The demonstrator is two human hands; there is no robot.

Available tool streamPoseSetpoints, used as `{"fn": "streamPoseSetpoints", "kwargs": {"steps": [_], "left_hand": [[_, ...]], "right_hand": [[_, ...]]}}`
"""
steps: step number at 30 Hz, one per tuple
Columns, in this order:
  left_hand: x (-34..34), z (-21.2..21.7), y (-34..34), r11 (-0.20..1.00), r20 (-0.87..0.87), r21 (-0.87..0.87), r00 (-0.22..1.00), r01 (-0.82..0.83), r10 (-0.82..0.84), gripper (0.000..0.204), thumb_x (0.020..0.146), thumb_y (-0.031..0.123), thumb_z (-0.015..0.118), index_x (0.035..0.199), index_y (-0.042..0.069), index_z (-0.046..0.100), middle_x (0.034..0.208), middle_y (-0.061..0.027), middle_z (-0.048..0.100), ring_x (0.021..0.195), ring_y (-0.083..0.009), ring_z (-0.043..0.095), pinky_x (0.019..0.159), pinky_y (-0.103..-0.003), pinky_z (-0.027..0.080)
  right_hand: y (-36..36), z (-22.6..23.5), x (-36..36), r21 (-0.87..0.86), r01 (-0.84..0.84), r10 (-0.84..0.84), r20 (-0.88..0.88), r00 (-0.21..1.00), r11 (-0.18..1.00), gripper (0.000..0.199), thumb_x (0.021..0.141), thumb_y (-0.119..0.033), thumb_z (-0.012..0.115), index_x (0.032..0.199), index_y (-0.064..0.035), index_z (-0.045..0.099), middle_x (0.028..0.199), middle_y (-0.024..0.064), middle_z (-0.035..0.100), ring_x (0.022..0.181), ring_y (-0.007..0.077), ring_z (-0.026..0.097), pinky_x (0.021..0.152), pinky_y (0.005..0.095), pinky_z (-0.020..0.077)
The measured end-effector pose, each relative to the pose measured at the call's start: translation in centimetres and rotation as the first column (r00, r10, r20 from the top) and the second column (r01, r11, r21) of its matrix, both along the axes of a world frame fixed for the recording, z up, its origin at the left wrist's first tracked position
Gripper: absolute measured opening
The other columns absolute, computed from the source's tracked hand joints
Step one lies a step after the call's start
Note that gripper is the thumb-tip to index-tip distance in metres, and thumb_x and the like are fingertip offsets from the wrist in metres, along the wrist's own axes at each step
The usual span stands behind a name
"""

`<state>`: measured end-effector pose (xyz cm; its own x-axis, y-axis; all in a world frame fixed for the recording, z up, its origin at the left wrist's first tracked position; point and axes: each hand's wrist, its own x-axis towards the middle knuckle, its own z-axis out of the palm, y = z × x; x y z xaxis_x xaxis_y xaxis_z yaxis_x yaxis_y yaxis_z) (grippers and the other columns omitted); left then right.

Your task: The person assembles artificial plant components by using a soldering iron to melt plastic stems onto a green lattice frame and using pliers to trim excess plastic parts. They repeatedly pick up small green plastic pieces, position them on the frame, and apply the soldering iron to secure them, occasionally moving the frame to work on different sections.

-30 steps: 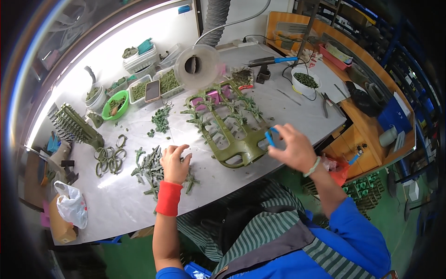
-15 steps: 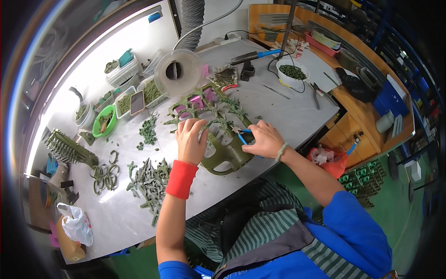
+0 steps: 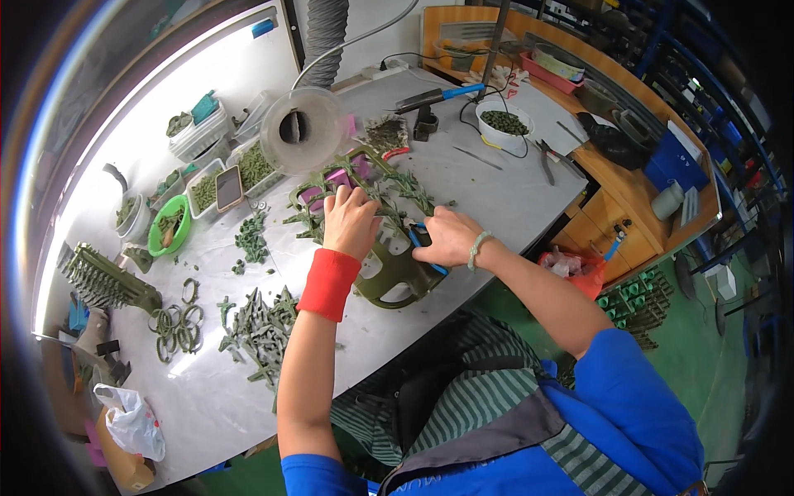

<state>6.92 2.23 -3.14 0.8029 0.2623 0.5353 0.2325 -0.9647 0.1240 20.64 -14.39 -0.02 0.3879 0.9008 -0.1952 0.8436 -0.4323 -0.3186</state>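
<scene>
Gripping small blue-handled pliers (image 3: 416, 238), the right hand (image 3: 451, 237) is curled closed at the branching olive-green plastic frame (image 3: 395, 273), which lies on the pale grey desk (image 3: 513, 190); the left hand (image 3: 351, 221) bends its fingers over the frame's branches, its hold impossible to tell.

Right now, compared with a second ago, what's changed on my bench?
Your left hand has moved forward and right, from the pile of loose green pieces to the green frame. Your right hand has come left over the frame, still holding the blue-handled pliers. The pile, green rings and phone stayed put.
</scene>
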Motion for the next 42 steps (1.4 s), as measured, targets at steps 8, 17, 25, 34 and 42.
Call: {"fn": "streamPoseSetpoints", "kwargs": {"steps": [8,17,25,34,42], "left_hand": [[0.1,0.0,0.8,0.996,-0.036,0.085,0.999,0.013,-0.010,0.017,0.075,0.018,0.077,0.091,0.013,0.075,0.093,-0.0009,0.060,0.100,-0.0239,0.051,0.089,-0.040,0.040],[-0.5,0.7,0.7,0.999,0.025,0.046,1.000,0.015,-0.016,0.017,0.076,0.019,0.077,0.092,0.014,0.075,0.093,0.0005,0.062,0.100,-0.0235,0.053,0.089,-0.041,0.039],[-11.4,3.2,1.6,0.962,0.087,-0.245,0.986,-0.121,0.146,0.016,0.079,0.024,0.079,0.090,0.014,0.076,0.089,0.0005,0.064,0.095,-0.0226,0.055,0.089,-0.040,0.035],[-20.2,-1.0,1.5,0.873,-0.405,-0.374,0.902,-0.313,0.150,0.014,0.078,0.026,0.079,0.086,0.015,0.077,0.085,0.0010,0.067,0.094,-0.0208,0.059,0.095,-0.041,0.035],[-21.0,-2.4,0.7,0.888,-0.279,-0.388,0.950,-0.246,0.141,0.024,0.079,0.022,0.078,0.102,0.017,0.074,0.092,-0.0012,0.061,0.098,-0.0228,0.055,0.092,-0.041,0.038]], "right_hand": [[-0.3,-0.8,0.4,0.109,-0.038,0.035,0.030,0.999,0.993,0.046,0.074,-0.038,0.067,0.081,0.0071,0.069,0.106,0.0293,0.066,0.098,0.0438,0.066,0.088,0.0476,0.0531],[-2.1,-0.9,0.0,0.118,0.040,-0.042,0.011,0.999,0.992,0.056,0.073,-0.042,0.069,0.101,0.0063,0.065,0.114,0.0269,0.061,0.104,0.0430,0.062,0.090,0.0469,0.0521],[-1.3,-0.5,-1.5,0.146,0.054,-0.055,0.007,0.998,0.988,0.062,0.075,-0.045,0.068,0.108,0.0063,0.064,0.119,0.0257,0.058,0.115,0.0413,0.055,0.095,0.0465,0.0504],[3.1,-1.2,-3.5,0.134,0.179,-0.189,0.059,0.980,0.975,0.057,0.072,-0.048,0.067,0.092,0.0043,0.070,0.110,0.0304,0.064,0.111,0.0436,0.058,0.094,0.0467,0.0507],[5.0,-0.9,-3.9,0.048,0.241,-0.242,0.008,0.970,0.969,0.053,0.071,-0.051,0.068,0.082,0.0004,0.073,0.110,0.0278,0.067,0.115,0.0405,0.058,0.093,0.0453,0.0524]]}}
